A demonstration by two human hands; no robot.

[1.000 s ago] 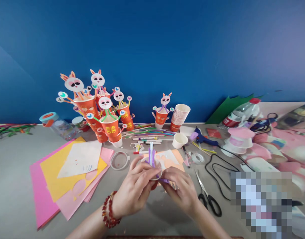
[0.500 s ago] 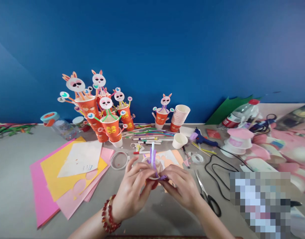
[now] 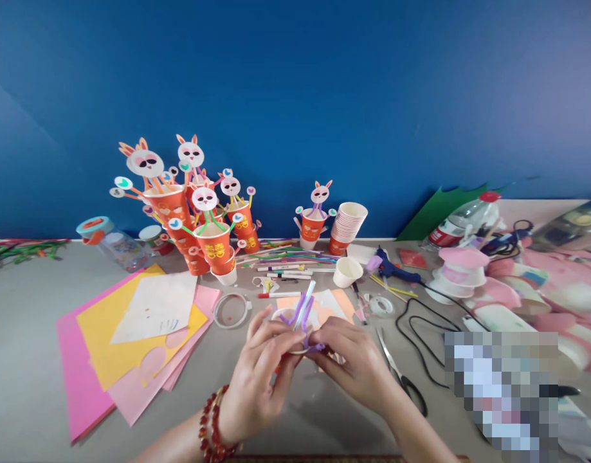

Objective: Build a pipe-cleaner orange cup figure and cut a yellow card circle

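Just in front of me, my left hand (image 3: pixel 261 370) is closed on a paper cup (image 3: pixel 280 314), its fingers and thumb pinching the rim. Purple pipe cleaners (image 3: pixel 308 311) stick up out of the cup beside a pale, translucent straw (image 3: pixel 311 290). At the cup's right side, my right hand (image 3: pixel 353 360) pinches a purple pipe cleaner where it bends over the rim. Most of the cup's outer wall is hidden by the hands. Beyond them on the table lie orange and white paper sheets (image 3: pixel 341 307).
Rabbit-faced cups (image 3: pixel 214 247) stand at the back left, near a stack of cups (image 3: pixel 349 222). Coloured paper (image 3: pixel 90 334) and a tape roll (image 3: pixel 232 311) lie left. To the right are scissors (image 3: pixel 396 370), a blue glue gun (image 3: pixel 396 270) with its cord, and a bottle (image 3: pixel 462 222).
The cup has tipped slightly, and the straw now leans right instead of standing straight. More of the purple pipe cleaners shows inside. Both hands keep their hold with small finger shifts.
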